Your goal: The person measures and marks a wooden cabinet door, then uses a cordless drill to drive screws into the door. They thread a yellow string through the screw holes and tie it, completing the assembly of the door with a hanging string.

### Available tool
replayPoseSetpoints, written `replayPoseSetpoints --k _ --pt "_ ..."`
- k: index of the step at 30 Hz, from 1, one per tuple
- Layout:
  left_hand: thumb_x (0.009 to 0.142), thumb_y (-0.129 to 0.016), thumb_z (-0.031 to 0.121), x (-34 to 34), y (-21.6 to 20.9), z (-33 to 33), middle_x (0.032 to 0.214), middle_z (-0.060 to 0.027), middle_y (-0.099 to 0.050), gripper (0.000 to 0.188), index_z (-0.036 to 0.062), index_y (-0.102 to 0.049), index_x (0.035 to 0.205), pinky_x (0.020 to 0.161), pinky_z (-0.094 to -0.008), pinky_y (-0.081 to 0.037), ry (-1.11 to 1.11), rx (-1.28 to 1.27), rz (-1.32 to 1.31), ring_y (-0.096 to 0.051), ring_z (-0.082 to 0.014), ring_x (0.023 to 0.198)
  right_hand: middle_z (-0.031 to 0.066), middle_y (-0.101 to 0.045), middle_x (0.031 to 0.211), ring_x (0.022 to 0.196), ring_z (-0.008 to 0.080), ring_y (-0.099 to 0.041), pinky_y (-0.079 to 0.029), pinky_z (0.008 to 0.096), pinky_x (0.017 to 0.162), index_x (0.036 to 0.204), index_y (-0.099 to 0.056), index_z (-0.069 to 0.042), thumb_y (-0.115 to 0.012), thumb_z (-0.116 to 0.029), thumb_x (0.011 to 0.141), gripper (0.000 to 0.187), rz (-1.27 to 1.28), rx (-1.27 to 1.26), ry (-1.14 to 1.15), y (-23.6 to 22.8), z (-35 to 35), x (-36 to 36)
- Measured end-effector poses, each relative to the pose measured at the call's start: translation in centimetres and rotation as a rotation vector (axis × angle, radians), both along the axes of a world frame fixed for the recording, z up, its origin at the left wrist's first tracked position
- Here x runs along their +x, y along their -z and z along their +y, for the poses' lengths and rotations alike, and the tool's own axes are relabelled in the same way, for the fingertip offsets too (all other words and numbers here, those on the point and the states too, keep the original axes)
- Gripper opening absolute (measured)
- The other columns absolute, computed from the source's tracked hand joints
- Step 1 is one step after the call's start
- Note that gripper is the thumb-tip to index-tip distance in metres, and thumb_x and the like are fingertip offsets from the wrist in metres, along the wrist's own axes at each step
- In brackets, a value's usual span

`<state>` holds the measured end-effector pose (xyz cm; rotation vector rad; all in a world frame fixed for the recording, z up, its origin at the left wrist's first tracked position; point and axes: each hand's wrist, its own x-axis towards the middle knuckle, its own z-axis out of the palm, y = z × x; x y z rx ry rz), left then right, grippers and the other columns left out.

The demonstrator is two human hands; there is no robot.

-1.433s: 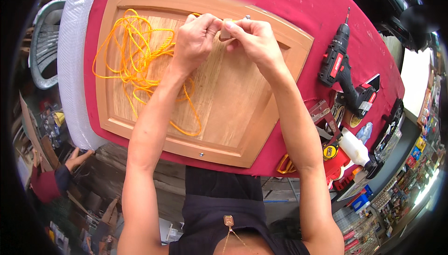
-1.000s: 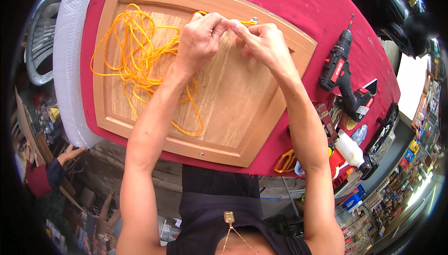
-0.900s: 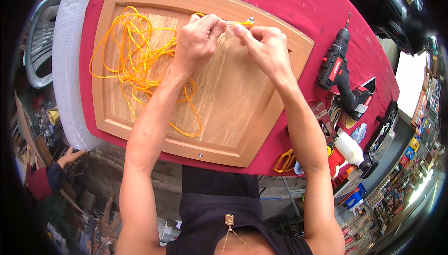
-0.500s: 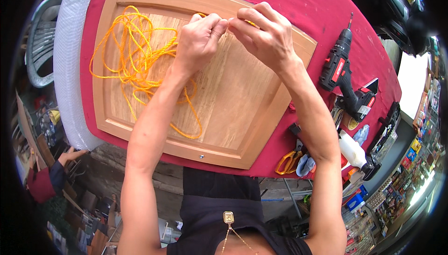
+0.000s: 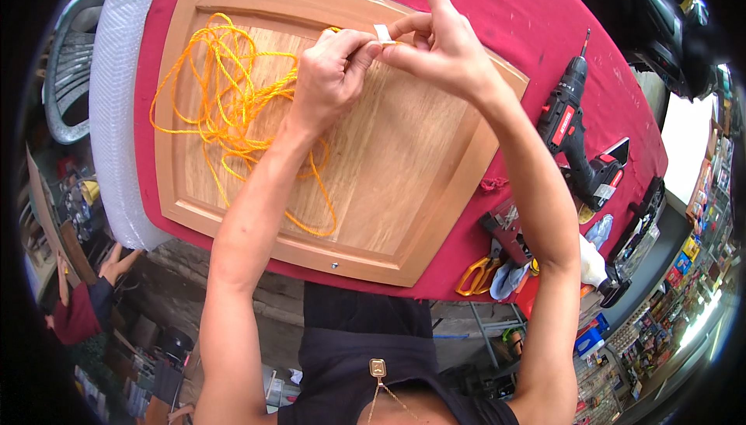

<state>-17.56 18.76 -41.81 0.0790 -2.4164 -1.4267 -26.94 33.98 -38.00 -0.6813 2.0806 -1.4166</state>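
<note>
A yellow-orange rope (image 5: 233, 102) lies in a loose tangle on a wooden panel door (image 5: 373, 192). My left hand (image 5: 334, 71) is closed in a pinch on a stretch of the rope above the panel's far part. A small white strip (image 5: 382, 33), like tape, stands up from the rope at my left fingertips. Just to the right, my right hand (image 5: 443, 56) has its thumb and lower fingers closed around the short rope piece, with one finger raised and stretched away. The rope inside both hands is mostly hidden.
The panel rests on a red-covered table (image 5: 528, 21). To the right lie a cordless drill (image 5: 563, 110), orange-handled scissors (image 5: 475, 276), a white bottle (image 5: 592, 264) and a blue cloth (image 5: 509, 279). Bubble wrap (image 5: 124, 106) edges the left side. Another person (image 5: 78, 312) is at far lower left.
My right hand has opened out somewhat, one finger lifting away, and the white strip has come into view between the hands. My left hand stays in its pinch.
</note>
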Motion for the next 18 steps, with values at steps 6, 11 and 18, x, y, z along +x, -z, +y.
replayPoseSetpoints --k 6,11,18 --pt "0.086 -0.064 0.012 -0.1 0.1 0.0 0.068 -0.0081 -0.062 0.007 0.0045 -0.065 0.085 0.058 -0.0336 -0.045 -0.002 0.005 -0.012 -0.054 -0.0226 0.062 0.011 -0.069 0.081 0.07 0.0094 -0.06 -0.051 0.0238 0.063 0.142 -0.024 0.002 -0.07 -0.004 0.076 0.081 -0.249 -0.157 0.062 0.6 -0.3 -1.1" --pt "0.087 -0.063 0.013 0.0 0.2 0.0 0.063 -0.0085 -0.06 0.011 0.0036 -0.065 0.083 0.056 -0.0335 -0.044 -0.014 0.049 -0.073 -0.054 -0.0221 0.061 0.0002 -0.07 0.075 0.061 0.0063 -0.054 -0.046 0.0218 0.054 0.127 -0.056 -0.01 -0.071 0.001 0.07 0.06 0.159 -0.165 0.176 1.1 0.2 1.8" --pt "0.088 -0.061 0.012 -0.1 0.1 -0.2 0.06 -0.0081 -0.058 0.012 0.0024 -0.065 0.082 0.054 -0.0321 -0.043 -0.012 0.089 -0.135 -0.051 -0.0193 0.059 -0.0076 -0.067 0.073 0.082 0.013 -0.056 -0.037 0.0326 0.083 0.112 -0.065 -0.014 -0.068 -0.009 0.072 0.041 1.035 -0.012 0.17 4.7 1.0 4.2"
